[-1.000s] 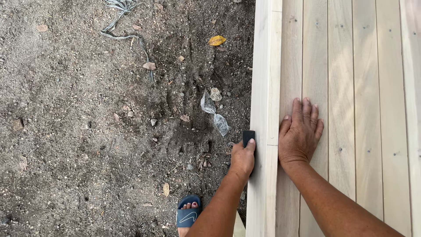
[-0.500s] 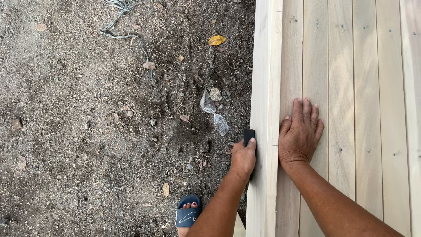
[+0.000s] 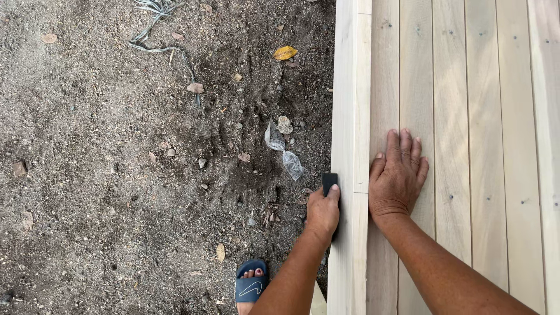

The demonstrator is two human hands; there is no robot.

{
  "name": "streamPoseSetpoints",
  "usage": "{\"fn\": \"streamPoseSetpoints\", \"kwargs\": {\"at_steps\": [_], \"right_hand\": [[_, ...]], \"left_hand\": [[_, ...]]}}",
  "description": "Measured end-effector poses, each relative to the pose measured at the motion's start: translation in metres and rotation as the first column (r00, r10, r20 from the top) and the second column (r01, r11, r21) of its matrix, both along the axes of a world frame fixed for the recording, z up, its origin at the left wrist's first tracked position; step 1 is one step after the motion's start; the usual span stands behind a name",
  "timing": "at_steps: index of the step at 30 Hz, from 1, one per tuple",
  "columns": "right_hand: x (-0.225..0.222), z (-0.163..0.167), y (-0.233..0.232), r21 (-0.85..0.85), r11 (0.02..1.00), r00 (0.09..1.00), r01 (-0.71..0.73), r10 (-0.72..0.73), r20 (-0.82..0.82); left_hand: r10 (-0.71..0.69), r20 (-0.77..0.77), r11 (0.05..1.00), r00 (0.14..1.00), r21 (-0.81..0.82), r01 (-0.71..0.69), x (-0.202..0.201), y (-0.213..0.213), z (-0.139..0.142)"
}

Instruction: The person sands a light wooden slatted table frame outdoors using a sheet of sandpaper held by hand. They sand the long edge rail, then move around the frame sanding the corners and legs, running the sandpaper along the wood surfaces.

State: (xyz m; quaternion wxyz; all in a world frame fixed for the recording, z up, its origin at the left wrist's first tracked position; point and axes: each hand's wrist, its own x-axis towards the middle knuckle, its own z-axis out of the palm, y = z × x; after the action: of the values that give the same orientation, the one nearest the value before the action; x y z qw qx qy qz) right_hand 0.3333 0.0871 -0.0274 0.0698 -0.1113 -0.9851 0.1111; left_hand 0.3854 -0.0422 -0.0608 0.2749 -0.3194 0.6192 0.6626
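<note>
Pressing a small black block [image 3: 329, 182] against the left edge of the pale plank worktop [image 3: 466, 116], the left hand [image 3: 322, 213] is pinching it; right hand [image 3: 398, 178] is lying spread flat on the planks. Crumpled clear plastic bag [image 3: 284, 153] is lying on dirt, left.

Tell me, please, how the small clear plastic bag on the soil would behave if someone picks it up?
The plastic bag looks thin and crumpled, so it would probably be floppy and very light. It is twisted narrow in the middle, so it would likely sag at both ends.
</note>
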Motion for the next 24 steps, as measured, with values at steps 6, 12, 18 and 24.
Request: {"fn": "streamPoseSetpoints", "kwargs": {"at_steps": [6,12,18,24], "right_hand": [[0.001,-0.001,0.000,-0.001,1.000,1.000,0.004,-0.004,0.005],[0.000,-0.002,0.001,0.004,1.000,1.000,-0.001,0.001,-0.006],[0.001,-0.001,0.000,-0.004,1.000,1.000,0.008,-0.008,0.002],[0.000,0.000,0.000,-0.002,1.000,1.000,-0.006,0.006,-0.021]], "left_hand": [[-0.040,-0.031,0.998,0.999,0.053,0.042,0.029,-0.008,0.008],[0.050,0.003,0.994,0.999,0.100,-0.050,-0.006,-0.001,0.004],[0.048,-0.214,0.988,0.976,0.152,-0.015,0.037,-0.004,0.021],[0.016,-0.055,0.998,0.998,0.069,-0.012,-0.016,-0.001,0.014]]}}
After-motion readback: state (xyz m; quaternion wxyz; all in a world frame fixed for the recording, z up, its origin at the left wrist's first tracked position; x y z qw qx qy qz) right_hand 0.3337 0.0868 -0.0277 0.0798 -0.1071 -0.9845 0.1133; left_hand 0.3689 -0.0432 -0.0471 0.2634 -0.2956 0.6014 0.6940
